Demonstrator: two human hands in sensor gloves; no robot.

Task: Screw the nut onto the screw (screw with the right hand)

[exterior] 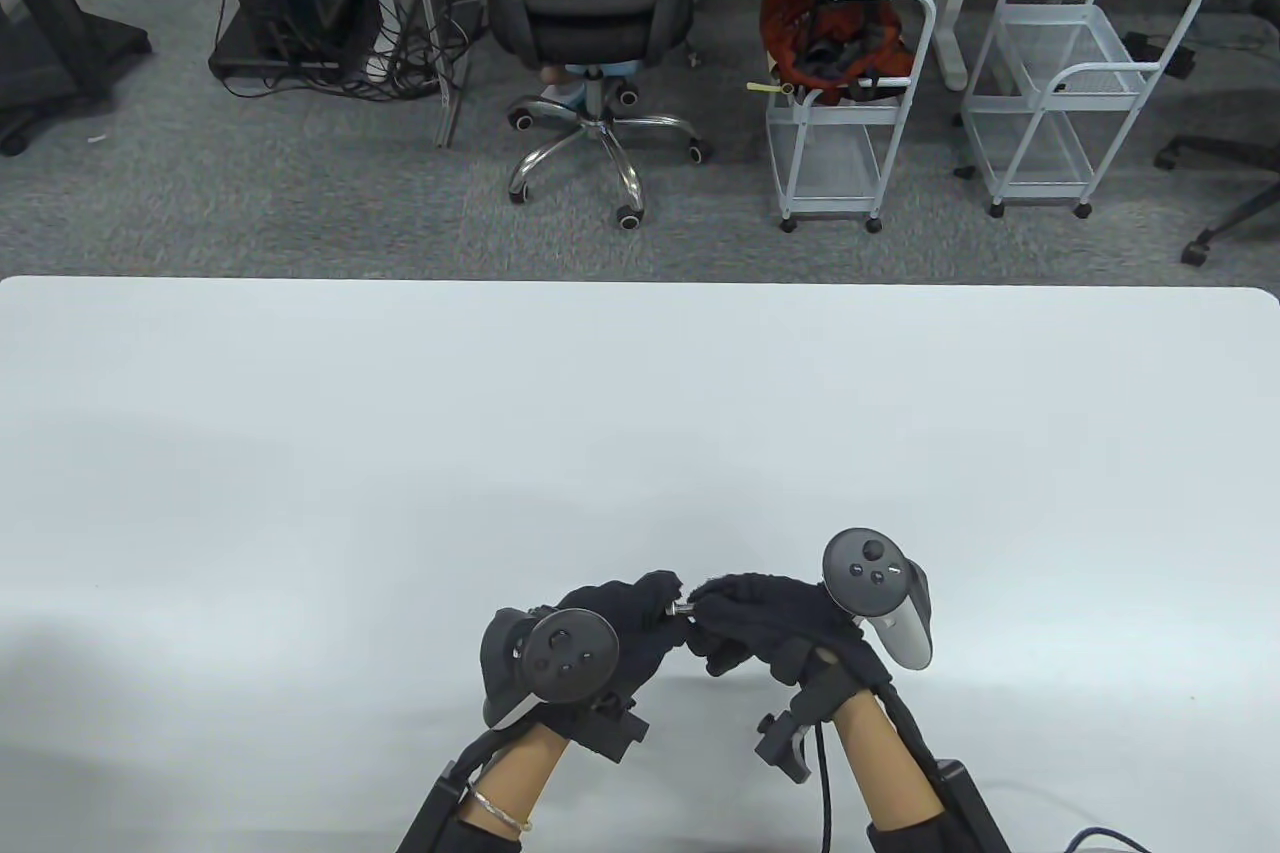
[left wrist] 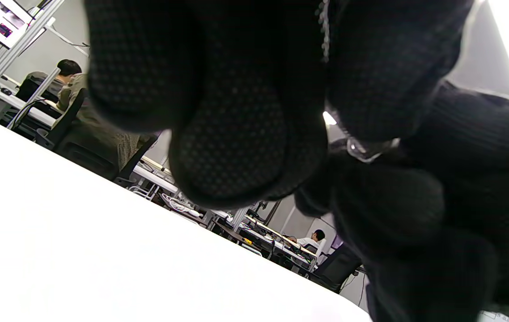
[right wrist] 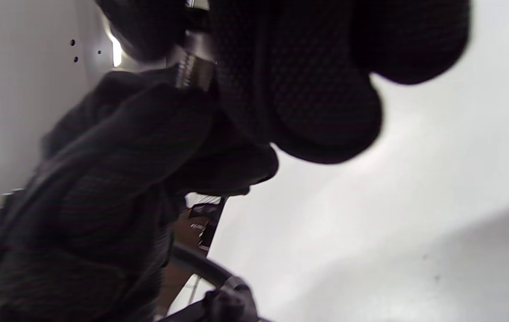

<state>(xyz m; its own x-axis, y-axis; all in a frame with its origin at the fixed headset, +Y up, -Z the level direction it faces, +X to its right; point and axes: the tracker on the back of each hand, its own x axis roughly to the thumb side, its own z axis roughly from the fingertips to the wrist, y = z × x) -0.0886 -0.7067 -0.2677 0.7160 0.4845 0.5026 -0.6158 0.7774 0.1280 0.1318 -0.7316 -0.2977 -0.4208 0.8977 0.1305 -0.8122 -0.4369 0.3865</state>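
A small metal screw [exterior: 683, 609] spans the gap between my two gloved hands near the table's front edge, held just above the white table [exterior: 640, 413]. My left hand [exterior: 663, 599] grips one end of it. My right hand [exterior: 706, 605] pinches the other end, where the nut sits, mostly hidden by the fingertips. In the right wrist view the threaded shaft [right wrist: 190, 73] shows between my right fingers [right wrist: 308, 89] and the left glove. In the left wrist view a sliver of metal [left wrist: 368, 150] shows under my left fingers [left wrist: 236, 134].
The white table stretches wide ahead and to both sides. Beyond its far edge stand an office chair [exterior: 590, 3] and two wire carts [exterior: 850, 113] on grey carpet.
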